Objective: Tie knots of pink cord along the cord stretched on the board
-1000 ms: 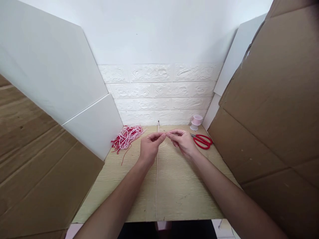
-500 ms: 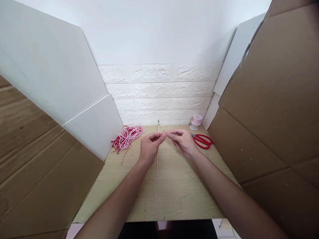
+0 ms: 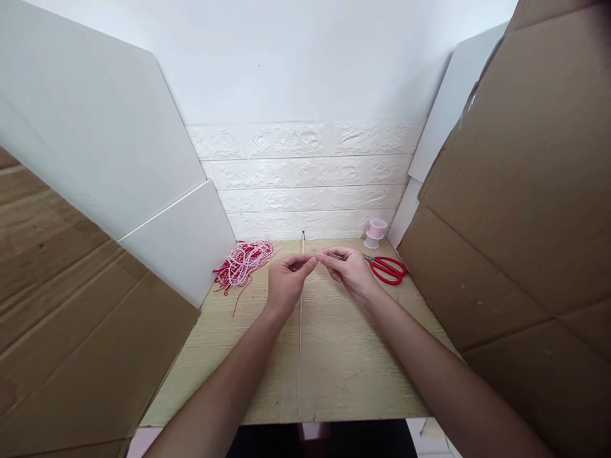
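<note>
Over the far part of the table, my left hand and my right hand meet fingertip to fingertip, thumb and forefinger pinched on each. Between them is a thin thread; the bit at the fingertips is too fine to see, but a pale loop of thread shows just below. Under my left hand a pale cord runs straight from a small nail at the wall to the table's front edge. Part of the cord is hidden behind my left fingers.
A heap of red and pink-white cords lies at the back left. Red-handled scissors rest right of my right hand, with two stacked spools behind. Cardboard sheets and white panels flank the wooden table.
Both hands hold almost the same pinched pose at the same spot. My right hand has shifted very slightly, so a little more of the scissors' blades shows.
</note>
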Action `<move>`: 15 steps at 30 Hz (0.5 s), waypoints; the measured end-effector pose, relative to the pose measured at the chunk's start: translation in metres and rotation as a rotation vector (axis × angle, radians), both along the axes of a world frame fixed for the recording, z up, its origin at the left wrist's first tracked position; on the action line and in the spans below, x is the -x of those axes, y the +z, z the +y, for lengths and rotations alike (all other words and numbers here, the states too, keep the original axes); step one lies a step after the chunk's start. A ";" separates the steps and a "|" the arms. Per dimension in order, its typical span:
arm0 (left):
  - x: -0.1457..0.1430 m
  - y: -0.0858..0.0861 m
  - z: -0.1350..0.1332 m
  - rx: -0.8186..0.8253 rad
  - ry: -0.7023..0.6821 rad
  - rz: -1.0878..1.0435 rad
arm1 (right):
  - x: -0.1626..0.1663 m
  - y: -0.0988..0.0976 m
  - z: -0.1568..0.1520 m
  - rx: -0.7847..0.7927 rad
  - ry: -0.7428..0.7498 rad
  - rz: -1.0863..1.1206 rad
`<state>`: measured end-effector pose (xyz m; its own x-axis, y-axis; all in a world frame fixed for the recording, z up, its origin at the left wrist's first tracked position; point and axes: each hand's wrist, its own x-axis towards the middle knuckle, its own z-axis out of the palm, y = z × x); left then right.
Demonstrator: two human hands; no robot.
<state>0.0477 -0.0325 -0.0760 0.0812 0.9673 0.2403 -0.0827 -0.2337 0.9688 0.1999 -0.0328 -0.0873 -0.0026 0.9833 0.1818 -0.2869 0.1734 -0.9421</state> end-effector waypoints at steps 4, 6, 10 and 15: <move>0.001 0.002 0.000 -0.027 0.012 0.037 | 0.001 0.001 -0.001 0.004 0.004 -0.002; 0.001 0.001 0.000 -0.047 0.015 0.052 | 0.002 0.002 -0.001 0.013 0.010 -0.001; 0.001 -0.002 0.002 -0.084 0.012 0.088 | 0.003 0.002 -0.001 0.028 0.005 0.010; 0.002 0.001 -0.001 -0.134 0.029 0.164 | 0.003 0.000 0.001 0.013 -0.011 0.012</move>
<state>0.0459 -0.0330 -0.0750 0.1029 0.9301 0.3527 0.0823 -0.3613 0.9288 0.1968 -0.0322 -0.0870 0.0103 0.9856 0.1689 -0.2960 0.1644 -0.9409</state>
